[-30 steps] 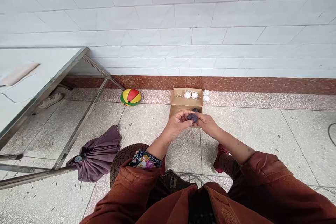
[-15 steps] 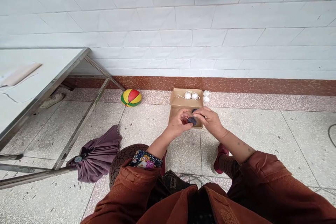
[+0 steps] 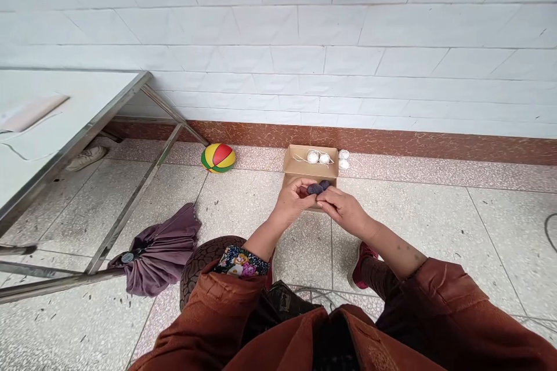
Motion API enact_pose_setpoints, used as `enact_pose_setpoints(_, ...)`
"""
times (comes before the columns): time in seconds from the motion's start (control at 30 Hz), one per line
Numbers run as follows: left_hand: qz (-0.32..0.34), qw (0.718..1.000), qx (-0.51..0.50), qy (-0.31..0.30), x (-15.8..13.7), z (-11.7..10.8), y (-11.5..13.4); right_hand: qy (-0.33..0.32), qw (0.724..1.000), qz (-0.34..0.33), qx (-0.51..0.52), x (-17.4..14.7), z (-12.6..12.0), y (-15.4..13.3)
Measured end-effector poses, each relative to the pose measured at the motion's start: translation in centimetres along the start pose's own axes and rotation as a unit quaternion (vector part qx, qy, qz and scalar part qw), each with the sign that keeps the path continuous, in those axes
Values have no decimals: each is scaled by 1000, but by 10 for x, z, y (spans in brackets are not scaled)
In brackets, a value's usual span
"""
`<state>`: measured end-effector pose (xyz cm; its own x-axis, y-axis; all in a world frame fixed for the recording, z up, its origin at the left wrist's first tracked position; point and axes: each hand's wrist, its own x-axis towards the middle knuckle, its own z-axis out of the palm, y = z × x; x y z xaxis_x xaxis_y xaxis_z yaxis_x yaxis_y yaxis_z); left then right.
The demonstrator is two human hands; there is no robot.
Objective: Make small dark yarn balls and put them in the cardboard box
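Observation:
My left hand (image 3: pixel 290 202) is closed around a small dark ball of yarn (image 3: pixel 314 189), holding it over the open cardboard box (image 3: pixel 290 177). Opposite it, my right hand (image 3: pixel 346 208) has its fingers pinched together at the lower right side of that ball. A second dark ball (image 3: pixel 324 184) shows just behind the right fingers; whether it is held or lies in the box, I cannot tell. Two white balls of yarn (image 3: pixel 313 156) with loose ends rest in the raised rear part of the box. More white balls (image 3: pixel 343 159) sit on the floor right beside it.
A red, yellow and green ball (image 3: pixel 218 157) lies on the floor by the wall. A folded purple umbrella (image 3: pixel 163 252) leans near the metal-framed table (image 3: pixel 87 110) at left. Under the table is a shoe (image 3: pixel 87 158). A round patterned stool (image 3: pixel 195 269) stands by my left leg.
My hands have come closer together, and the right fingers have moved down and left against the dark yarn ball. That ball has risen slightly and now touches or overlaps the second dark one in view.

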<state>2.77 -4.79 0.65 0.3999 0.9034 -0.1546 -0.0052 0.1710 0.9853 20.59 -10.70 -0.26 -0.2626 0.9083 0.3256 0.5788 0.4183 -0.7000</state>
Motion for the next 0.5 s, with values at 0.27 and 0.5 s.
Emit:
enact_pose_setpoints(0.27,-36,988,-77,-126,-8,4,6,87,991,72,76,13,-6,15)
enact_pose_setpoints(0.5,-60,984,-151,-69,-6,1,6,9,985,129,113,2,10,12)
